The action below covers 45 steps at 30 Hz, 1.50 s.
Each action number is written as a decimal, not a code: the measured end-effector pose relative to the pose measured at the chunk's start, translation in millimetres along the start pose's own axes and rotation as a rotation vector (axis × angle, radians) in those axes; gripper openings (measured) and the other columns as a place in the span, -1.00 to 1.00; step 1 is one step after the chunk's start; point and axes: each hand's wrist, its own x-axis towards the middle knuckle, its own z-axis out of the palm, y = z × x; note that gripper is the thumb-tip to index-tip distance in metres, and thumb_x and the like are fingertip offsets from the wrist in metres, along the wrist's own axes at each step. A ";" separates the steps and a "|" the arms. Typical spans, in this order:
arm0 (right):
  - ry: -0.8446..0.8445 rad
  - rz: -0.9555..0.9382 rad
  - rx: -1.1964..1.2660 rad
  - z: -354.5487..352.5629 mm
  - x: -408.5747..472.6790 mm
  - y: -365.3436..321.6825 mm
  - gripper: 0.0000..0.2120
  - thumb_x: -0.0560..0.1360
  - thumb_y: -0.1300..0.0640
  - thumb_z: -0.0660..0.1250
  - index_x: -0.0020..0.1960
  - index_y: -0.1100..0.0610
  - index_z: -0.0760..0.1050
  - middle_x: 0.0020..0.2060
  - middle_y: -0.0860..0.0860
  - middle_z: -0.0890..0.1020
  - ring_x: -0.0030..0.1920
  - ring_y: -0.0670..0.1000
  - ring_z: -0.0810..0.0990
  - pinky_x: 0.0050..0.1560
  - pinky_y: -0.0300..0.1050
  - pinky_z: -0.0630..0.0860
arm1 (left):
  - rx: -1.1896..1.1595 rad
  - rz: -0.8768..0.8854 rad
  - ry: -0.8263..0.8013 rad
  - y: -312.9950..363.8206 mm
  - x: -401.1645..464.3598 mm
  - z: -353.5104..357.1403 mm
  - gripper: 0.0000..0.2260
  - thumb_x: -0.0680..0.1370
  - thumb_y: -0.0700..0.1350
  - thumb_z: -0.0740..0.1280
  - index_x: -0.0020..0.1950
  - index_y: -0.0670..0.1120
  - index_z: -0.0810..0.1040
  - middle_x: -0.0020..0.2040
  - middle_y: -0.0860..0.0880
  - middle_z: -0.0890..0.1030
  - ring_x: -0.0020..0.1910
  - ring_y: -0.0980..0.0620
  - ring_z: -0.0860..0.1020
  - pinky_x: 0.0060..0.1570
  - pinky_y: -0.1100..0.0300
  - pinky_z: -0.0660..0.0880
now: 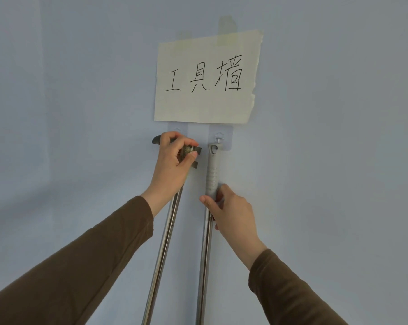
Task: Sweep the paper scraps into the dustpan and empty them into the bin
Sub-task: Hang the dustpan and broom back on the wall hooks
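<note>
Two long metal handles are seen against the pale wall (81,90), below a taped paper sign (206,78); the left handle (165,235) is topped by a dark grey clip-like head, and that head is being gripped by the left hand (175,160), fingers curled over it and thumb pressed at its right side, presumably so it can be freed from its adhesive hook; the right handle (204,254) is hung by its grey plastic grip (213,167) on a small wall hook (219,140), and it is clasped just below that grip by the right hand (231,209), fingers wrapped round the pole, likely to steady it for lifting off. Which pole belongs to the broom and which to the dustpan cannot be told; both lower ends run out of view. No paper scraps or bin are shown; the task is judged to be at its very start, tools being fetched.
</note>
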 end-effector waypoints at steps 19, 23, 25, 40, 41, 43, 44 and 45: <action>-0.006 -0.014 -0.011 -0.8 0.8 1.4 -0.62 0.50 -0.35 0.22 -0.01 -0.04 0.40 -0.33 -0.11 0.60 -0.40 -0.06 0.62 -0.27 -0.01 0.62 | 0.009 -0.155 0.173 -29.1 -28.6 0.4 -0.70 0.55 -0.04 0.43 0.17 0.06 0.36 -0.08 0.05 0.57 -0.13 0.13 0.56 -0.13 0.17 0.56; -0.009 -0.017 -0.035 -2.1 -1.1 0.7 -0.63 0.50 -0.34 0.22 -0.01 -0.04 0.38 -0.32 -0.11 0.61 -0.40 -0.07 0.62 -0.27 -0.04 0.63 | 0.005 -0.194 0.129 -35.3 -41.6 3.2 -0.70 0.55 -0.01 0.43 0.17 0.09 0.37 -0.09 0.06 0.58 -0.16 0.14 0.56 -0.18 0.27 0.51; -0.008 -0.018 -0.062 -2.7 -2.0 0.2 -0.62 0.50 -0.35 0.22 -0.01 -0.03 0.38 -0.31 -0.11 0.61 -0.39 -0.07 0.62 -0.27 -0.05 0.63 | 0.005 -0.219 0.112 -39.8 -48.6 4.9 -0.72 0.56 0.00 0.41 0.17 0.10 0.37 -0.12 0.01 0.57 -0.18 0.09 0.56 -0.19 0.18 0.52; -0.035 -0.015 -0.127 -11.0 -8.2 -6.5 -0.62 0.52 -0.29 0.26 0.08 -0.01 0.33 -0.22 -0.12 0.55 -0.29 -0.05 0.50 -0.43 -0.33 0.27 | -0.011 -0.265 0.025 -38.4 -54.6 -3.7 -0.63 0.54 0.02 0.44 0.25 0.10 0.35 -0.04 0.04 0.56 -0.08 0.11 0.57 -0.16 0.36 0.44; -0.037 -0.014 -0.126 -11.3 -8.4 -6.8 -0.61 0.52 -0.29 0.26 0.09 0.00 0.34 -0.22 -0.12 0.54 -0.28 -0.05 0.51 -0.43 -0.32 0.27 | -0.009 -0.267 0.023 -37.8 -54.9 -4.2 -0.61 0.53 0.02 0.44 0.26 0.10 0.35 -0.02 0.05 0.56 -0.07 0.12 0.57 -0.16 0.37 0.43; -0.036 -0.010 -0.127 -13.0 -9.1 -7.2 -0.59 0.52 -0.30 0.26 0.12 0.01 0.35 -0.21 -0.12 0.54 -0.27 -0.03 0.51 -0.42 -0.30 0.28 | -0.002 -0.270 0.020 -37.0 -55.3 -5.0 -0.60 0.52 0.03 0.45 0.27 0.11 0.34 0.00 0.09 0.55 -0.05 0.14 0.57 -0.15 0.38 0.42; -0.033 -0.007 -0.129 -14.1 -9.5 -7.2 -0.58 0.52 -0.30 0.25 0.13 0.02 0.36 -0.21 -0.11 0.55 -0.27 -0.03 0.51 -0.40 -0.27 0.30 | 0.001 -0.269 0.020 -37.2 -55.6 -5.4 -0.59 0.52 0.03 0.46 0.27 0.11 0.34 0.01 0.10 0.55 -0.04 0.14 0.57 -0.15 0.38 0.42; -0.027 -0.007 -0.134 -14.9 -9.8 -6.9 -0.57 0.52 -0.31 0.25 0.13 0.02 0.36 -0.21 -0.10 0.55 -0.26 -0.02 0.52 -0.38 -0.24 0.33 | 0.003 -0.267 0.021 -37.3 -56.0 -5.8 -0.58 0.51 0.03 0.46 0.27 0.11 0.34 0.03 0.11 0.55 -0.03 0.14 0.56 -0.14 0.37 0.43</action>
